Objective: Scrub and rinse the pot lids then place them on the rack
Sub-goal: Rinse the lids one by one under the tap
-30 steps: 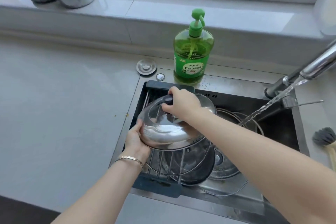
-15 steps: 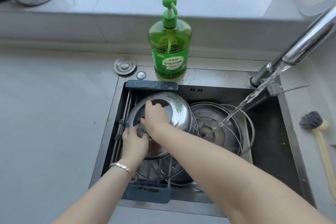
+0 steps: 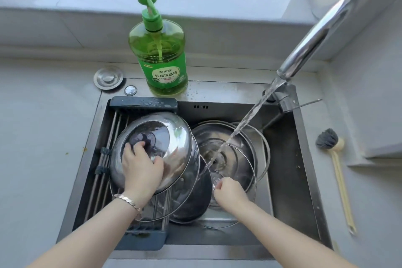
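A domed steel lid with a round glass window lies tilted on the wire rack over the sink's left side. My left hand rests palm down on its dome, fingertips beside the dark knob. Under it leans a second lid with dark glass. Several glass lids with steel rims are stacked in the sink basin. My right hand pinches the near edge of one of them, just below where the water stream lands.
The faucet runs from the right. A green soap bottle stands behind the sink, with a steel drain plug to its left. A long-handled brush lies on the right counter. The sink's right wall is bare.
My right hand has let go of the domed lid's knob and moved right into the basin onto a glass lid. My left hand has shifted from the rim onto the dome, which sits lower on the rack.
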`<move>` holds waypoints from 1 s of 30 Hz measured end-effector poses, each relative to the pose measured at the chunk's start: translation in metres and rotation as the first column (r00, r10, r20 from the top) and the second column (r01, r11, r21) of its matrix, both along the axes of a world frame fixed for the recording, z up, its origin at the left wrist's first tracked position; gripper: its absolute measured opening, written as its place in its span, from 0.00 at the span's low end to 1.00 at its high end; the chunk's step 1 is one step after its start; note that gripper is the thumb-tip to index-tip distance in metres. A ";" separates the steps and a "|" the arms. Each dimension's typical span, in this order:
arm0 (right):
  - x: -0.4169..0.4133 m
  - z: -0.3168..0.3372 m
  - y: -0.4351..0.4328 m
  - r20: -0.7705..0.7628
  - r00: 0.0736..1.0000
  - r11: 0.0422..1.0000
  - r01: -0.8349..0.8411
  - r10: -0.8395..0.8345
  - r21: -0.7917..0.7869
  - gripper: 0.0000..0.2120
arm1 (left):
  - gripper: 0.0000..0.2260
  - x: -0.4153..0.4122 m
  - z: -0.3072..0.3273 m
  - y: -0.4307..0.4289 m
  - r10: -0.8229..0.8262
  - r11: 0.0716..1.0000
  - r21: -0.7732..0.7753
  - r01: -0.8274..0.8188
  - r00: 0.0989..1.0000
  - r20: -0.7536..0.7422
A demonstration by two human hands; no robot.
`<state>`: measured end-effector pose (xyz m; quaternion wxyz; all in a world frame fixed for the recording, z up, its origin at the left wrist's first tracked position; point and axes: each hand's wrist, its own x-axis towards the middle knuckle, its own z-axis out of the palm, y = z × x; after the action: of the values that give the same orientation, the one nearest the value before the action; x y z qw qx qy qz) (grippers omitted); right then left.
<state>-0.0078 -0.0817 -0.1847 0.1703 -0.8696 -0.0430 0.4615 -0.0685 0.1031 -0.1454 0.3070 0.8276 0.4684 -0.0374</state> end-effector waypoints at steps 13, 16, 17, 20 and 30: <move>0.018 -0.045 0.038 0.044 0.999 0.999 -0.019 0.017 0.044 0.15 | 0.20 0.012 0.024 -0.025 -0.101 0.994 0.059 0.093 0.984 0.144; 0.028 -0.007 0.020 0.097 0.994 0.998 -0.060 0.058 0.019 0.16 | 0.19 0.013 0.027 -0.031 -0.105 0.994 0.019 0.104 0.983 0.152; 0.034 0.007 0.010 0.117 0.990 0.997 -0.073 0.073 0.000 0.16 | 0.18 0.014 0.030 -0.034 -0.111 0.994 0.007 0.112 0.981 0.156; 0.055 0.053 -0.021 0.157 0.985 0.997 -0.062 0.067 -0.034 0.16 | 0.16 0.018 0.040 -0.047 -0.147 0.989 -0.004 0.150 0.971 0.191; 0.088 0.169 -0.121 0.028 0.933 0.890 0.333 -0.359 0.313 0.11 | 0.21 0.032 0.076 -0.083 -0.140 0.929 -0.345 0.135 0.990 0.010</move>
<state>0.0799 -0.2023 -0.0158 0.3791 -0.8455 0.0349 0.3743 -0.0363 0.0205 -0.0696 0.4405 0.7914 0.3979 -0.1462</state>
